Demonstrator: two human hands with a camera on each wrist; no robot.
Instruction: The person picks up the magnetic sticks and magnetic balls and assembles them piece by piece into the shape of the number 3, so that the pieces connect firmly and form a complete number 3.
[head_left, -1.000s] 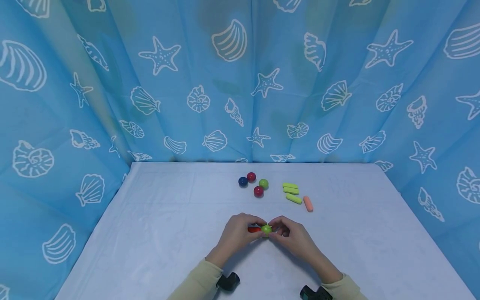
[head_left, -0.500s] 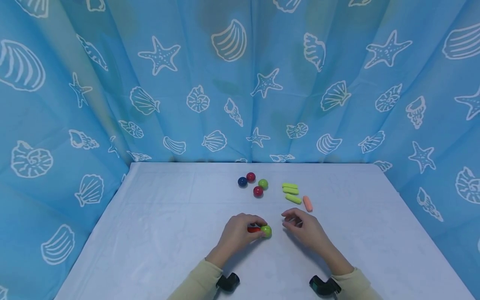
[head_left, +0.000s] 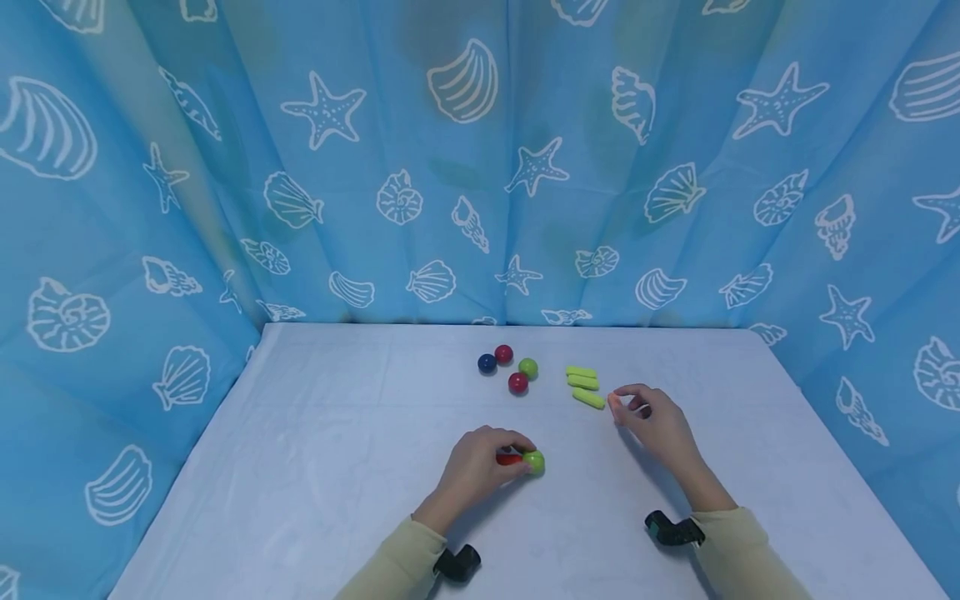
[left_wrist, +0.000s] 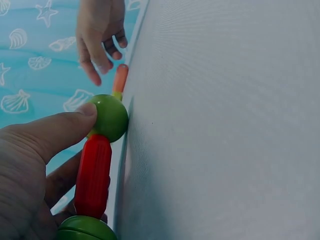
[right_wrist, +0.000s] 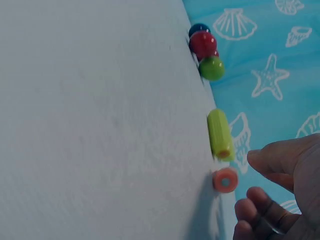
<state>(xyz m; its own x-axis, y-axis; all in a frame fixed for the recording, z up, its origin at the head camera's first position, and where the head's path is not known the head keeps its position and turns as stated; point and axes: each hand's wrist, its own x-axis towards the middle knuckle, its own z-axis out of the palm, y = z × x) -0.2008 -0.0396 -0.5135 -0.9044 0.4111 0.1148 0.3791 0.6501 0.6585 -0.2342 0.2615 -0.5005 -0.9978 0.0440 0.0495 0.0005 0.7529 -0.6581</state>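
My left hand point(head_left: 483, 462) pinches a toy piece near the table's middle: a red rod point(left_wrist: 93, 175) with a green ball point(left_wrist: 111, 118) on one end. In the left wrist view another green ball point(left_wrist: 86, 229) sits at the rod's lower end; in the head view my hand hides it. The left thumb presses against the upper ball. My right hand point(head_left: 660, 425) is at an orange rod point(right_wrist: 225, 180) on the right. Its thumb and fingers stand apart around that rod, and the right wrist view shows a gap between them and it.
Several yellow-green rods point(head_left: 588, 399) lie just left of the orange one. Farther left are a dark blue ball point(head_left: 487, 363), a red ball point(head_left: 518, 383), another red one behind, and a green ball point(head_left: 528, 367). A shell-patterned curtain point(head_left: 465, 167) hangs behind the white table point(head_left: 315, 467).
My right hand has let go of the left hand's green ball and moved right and away from me to the orange rod. The left hand stays in place with its piece.
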